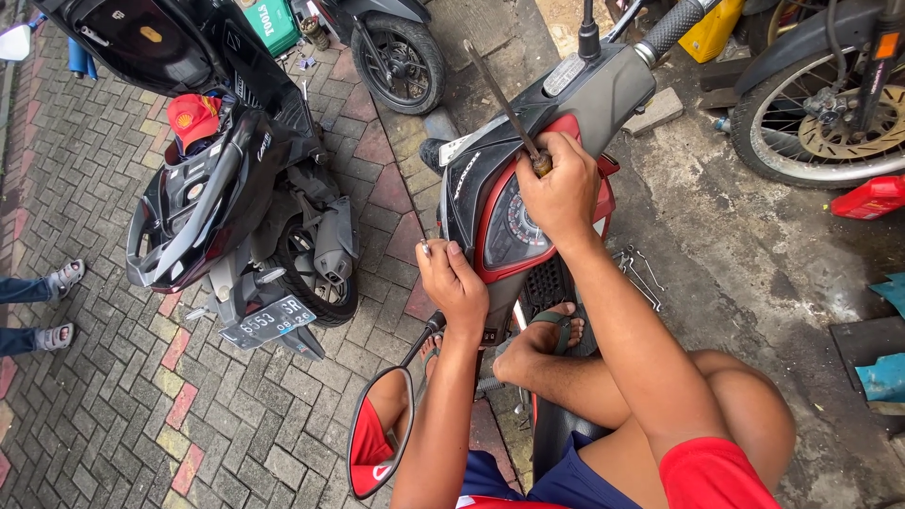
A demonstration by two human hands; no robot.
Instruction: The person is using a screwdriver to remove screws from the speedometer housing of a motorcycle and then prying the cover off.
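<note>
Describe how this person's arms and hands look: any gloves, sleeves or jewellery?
Both the left hand and right hand are bare, without gloves, rings or a watch. The forearms are uncovered; a red short sleeve shows on the right arm. Fingernails look short.

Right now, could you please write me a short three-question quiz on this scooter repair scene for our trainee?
1. True or false: the right hand grips a screwdriver over the scooter's handlebar cover.
2. Where does the left hand rest?
A. on the mirror
B. at the edge of the red and black headlight cover, pinching a small metal part
C. on the wrenches lying on the ground
3. Fill in: the second scooter, parked on the paving bricks, has its seat ____.

Key: 1 true; 2 B; 3 raised.
</note>
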